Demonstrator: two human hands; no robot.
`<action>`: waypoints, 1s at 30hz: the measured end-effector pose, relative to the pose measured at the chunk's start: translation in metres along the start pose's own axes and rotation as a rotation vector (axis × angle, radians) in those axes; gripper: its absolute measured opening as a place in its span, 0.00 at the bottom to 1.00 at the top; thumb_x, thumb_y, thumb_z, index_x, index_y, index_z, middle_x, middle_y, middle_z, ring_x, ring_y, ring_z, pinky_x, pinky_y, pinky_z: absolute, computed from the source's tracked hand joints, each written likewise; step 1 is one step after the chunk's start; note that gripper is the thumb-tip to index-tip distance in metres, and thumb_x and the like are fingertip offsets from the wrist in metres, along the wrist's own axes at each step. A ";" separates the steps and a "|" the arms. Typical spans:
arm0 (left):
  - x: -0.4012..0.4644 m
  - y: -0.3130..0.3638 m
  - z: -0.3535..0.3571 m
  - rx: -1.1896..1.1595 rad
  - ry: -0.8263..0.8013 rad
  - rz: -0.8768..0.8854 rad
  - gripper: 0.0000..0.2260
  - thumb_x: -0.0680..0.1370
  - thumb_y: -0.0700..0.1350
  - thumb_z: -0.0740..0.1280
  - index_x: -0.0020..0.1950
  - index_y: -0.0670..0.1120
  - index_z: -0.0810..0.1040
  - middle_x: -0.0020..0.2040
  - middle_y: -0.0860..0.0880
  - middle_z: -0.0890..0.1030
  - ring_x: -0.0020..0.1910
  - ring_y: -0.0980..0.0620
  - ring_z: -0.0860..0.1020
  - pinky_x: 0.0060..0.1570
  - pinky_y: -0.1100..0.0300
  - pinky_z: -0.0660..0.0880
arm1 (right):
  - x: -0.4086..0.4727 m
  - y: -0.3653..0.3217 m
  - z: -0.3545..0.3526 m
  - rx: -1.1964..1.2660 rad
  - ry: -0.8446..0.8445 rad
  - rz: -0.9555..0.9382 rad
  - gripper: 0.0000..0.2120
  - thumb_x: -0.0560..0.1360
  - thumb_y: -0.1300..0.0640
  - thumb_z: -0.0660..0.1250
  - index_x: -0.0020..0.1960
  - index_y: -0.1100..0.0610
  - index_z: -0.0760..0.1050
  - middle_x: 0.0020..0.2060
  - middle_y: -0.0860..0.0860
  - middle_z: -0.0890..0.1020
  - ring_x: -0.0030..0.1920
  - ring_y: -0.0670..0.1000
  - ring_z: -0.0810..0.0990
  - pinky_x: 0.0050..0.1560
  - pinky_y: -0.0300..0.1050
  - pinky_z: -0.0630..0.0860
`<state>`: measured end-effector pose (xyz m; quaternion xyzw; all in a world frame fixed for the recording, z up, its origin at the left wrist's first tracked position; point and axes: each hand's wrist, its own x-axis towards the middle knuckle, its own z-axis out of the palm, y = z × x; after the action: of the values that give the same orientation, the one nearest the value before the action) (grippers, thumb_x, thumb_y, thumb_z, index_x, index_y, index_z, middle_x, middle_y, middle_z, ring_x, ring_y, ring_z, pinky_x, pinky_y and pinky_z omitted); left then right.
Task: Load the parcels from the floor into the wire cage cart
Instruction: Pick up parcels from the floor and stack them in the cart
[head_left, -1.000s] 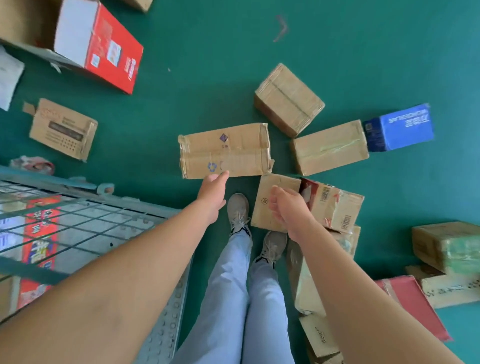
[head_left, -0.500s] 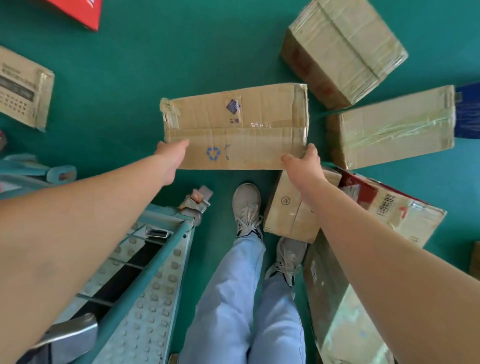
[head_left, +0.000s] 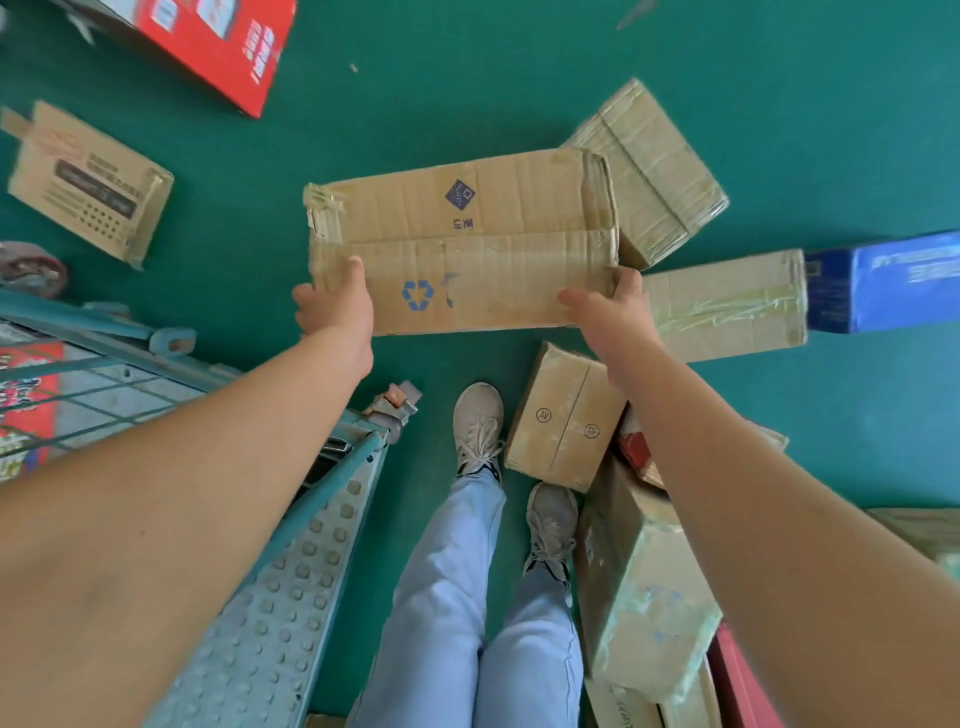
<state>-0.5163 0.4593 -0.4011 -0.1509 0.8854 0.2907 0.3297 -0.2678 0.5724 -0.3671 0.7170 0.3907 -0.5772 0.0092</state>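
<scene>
**Long brown parcel gripped at both ends above the green floor**

Head view: the long cardboard parcel (head_left: 462, 244) lies with its long axis running left to right across the picture, a blue recycling mark on the face nearest the person and a dark diamond logo on the face above it. The left hand (head_left: 335, 306) grips its left end, thumb curled onto the near face, the other fingers hidden behind the box. The right hand (head_left: 605, 306) grips the right end the same way, thumb lying along the lower edge and fingers wrapped out of sight. The parcel sits ahead of the person's shoes (head_left: 478, 426), over the green floor (head_left: 467, 93); whether it touches the floor cannot be told.

The wire cage cart (head_left: 218, 467) stands at the lower left, beneath the left forearm. Other parcels lie around: a taped box (head_left: 654, 166) just behind the held parcel's right end, another taped box (head_left: 727, 306) beside the right hand, a blue box (head_left: 883, 280) at the right edge, and a small box (head_left: 566, 421) by the shoes.
</scene>
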 end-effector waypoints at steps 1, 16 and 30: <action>-0.017 0.003 -0.007 -0.018 0.011 0.000 0.34 0.75 0.65 0.67 0.75 0.49 0.65 0.70 0.48 0.73 0.65 0.42 0.74 0.64 0.44 0.73 | -0.015 -0.005 -0.011 0.000 0.013 -0.014 0.32 0.75 0.49 0.71 0.76 0.51 0.62 0.67 0.51 0.68 0.57 0.53 0.74 0.58 0.52 0.72; -0.298 -0.013 -0.165 -0.009 -0.111 0.148 0.20 0.80 0.60 0.65 0.61 0.47 0.69 0.58 0.45 0.77 0.52 0.42 0.76 0.48 0.52 0.70 | -0.286 -0.005 -0.183 -0.024 0.066 -0.038 0.36 0.67 0.44 0.70 0.73 0.44 0.65 0.64 0.53 0.75 0.57 0.59 0.79 0.63 0.63 0.77; -0.432 -0.131 -0.336 -0.084 -0.205 0.150 0.19 0.81 0.59 0.66 0.64 0.47 0.68 0.57 0.49 0.77 0.47 0.52 0.76 0.45 0.55 0.71 | -0.464 0.028 -0.191 -0.122 0.090 -0.182 0.30 0.67 0.42 0.70 0.65 0.50 0.66 0.61 0.54 0.75 0.56 0.60 0.78 0.61 0.64 0.76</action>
<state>-0.3041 0.1825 0.0403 -0.0673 0.8429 0.3652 0.3894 -0.1082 0.3863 0.0717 0.7019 0.4887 -0.5179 -0.0173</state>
